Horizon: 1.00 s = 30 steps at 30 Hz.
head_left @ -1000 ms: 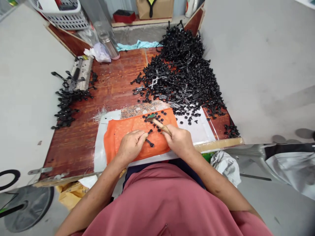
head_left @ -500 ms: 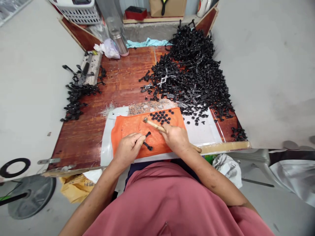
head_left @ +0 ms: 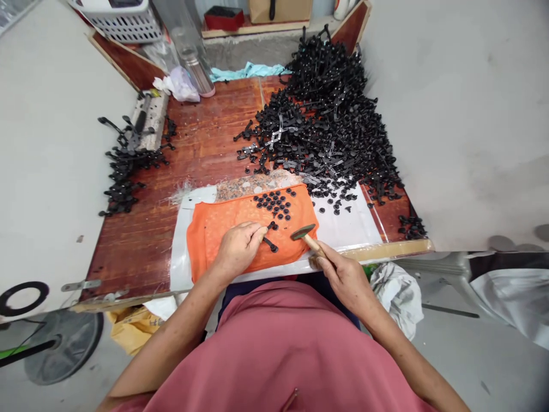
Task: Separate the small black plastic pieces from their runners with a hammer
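Note:
My left hand [head_left: 241, 247] pinches a small black jointed part [head_left: 270, 243], whose two arms stick out past the fingertips over an orange cloth [head_left: 210, 232]. My right hand [head_left: 343, 276] is closed round the wooden handle of a hammer [head_left: 312, 242]. The dark hammer head hovers over or rests on the cloth's right side, a little right of the black part; I cannot tell if it touches. Behind my left hand, several black round caps [head_left: 274, 201] lie in a cluster on the cloth.
A large heap of black parts [head_left: 330, 114] covers the right of the wooden table [head_left: 197, 137]. Another pile of black parts [head_left: 122, 189] lies along the left edge. A metal flask [head_left: 197, 71] and a crumpled bag [head_left: 182, 86] stand at the back left.
My right hand has drawn the hammer back toward me and to the right, its head swinging right. My left hand has shifted slightly right and up with the black part.

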Each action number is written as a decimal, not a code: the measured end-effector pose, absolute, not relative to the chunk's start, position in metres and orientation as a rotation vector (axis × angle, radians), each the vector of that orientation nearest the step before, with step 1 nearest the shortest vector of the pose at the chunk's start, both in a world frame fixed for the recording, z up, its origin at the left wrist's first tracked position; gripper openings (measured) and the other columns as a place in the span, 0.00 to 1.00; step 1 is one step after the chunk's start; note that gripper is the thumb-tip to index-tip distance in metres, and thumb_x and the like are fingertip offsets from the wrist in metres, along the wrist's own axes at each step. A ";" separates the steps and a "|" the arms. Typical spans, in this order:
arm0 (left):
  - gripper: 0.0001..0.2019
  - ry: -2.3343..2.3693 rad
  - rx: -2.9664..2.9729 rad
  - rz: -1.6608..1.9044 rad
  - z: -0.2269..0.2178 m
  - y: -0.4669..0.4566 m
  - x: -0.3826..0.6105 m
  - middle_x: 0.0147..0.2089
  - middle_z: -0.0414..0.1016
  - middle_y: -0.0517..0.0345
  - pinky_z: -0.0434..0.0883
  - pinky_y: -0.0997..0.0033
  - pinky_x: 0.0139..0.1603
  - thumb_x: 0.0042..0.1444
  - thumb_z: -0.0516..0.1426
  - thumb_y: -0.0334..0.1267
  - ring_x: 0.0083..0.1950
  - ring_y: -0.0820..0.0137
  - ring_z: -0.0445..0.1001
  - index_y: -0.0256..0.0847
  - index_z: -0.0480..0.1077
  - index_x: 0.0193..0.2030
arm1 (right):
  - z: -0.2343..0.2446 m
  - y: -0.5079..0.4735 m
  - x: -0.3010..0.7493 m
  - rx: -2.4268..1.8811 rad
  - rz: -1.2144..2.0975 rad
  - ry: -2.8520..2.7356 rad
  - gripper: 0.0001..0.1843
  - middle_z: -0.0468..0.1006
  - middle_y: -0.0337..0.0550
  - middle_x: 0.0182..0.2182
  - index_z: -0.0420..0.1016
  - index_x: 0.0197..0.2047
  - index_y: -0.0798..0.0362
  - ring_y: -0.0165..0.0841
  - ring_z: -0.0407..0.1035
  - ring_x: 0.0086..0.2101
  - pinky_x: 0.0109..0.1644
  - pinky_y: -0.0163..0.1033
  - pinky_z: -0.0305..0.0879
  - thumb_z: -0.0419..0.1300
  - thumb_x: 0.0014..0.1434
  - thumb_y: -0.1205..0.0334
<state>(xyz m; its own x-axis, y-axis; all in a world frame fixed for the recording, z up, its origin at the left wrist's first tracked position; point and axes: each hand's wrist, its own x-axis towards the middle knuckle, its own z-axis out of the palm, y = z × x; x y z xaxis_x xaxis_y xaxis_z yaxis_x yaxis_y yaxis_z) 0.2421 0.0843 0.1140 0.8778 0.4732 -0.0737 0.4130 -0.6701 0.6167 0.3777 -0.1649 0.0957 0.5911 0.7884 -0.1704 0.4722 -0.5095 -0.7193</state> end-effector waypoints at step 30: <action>0.19 0.653 2.667 0.031 0.102 0.082 0.241 0.35 0.79 0.55 0.63 0.66 0.40 0.71 0.50 0.43 0.39 0.65 0.76 0.43 0.75 0.31 | 0.109 -0.161 0.384 -2.272 0.540 -1.167 0.27 0.87 0.44 0.42 0.64 0.74 0.45 0.38 0.82 0.37 0.43 0.38 0.74 0.52 0.74 0.58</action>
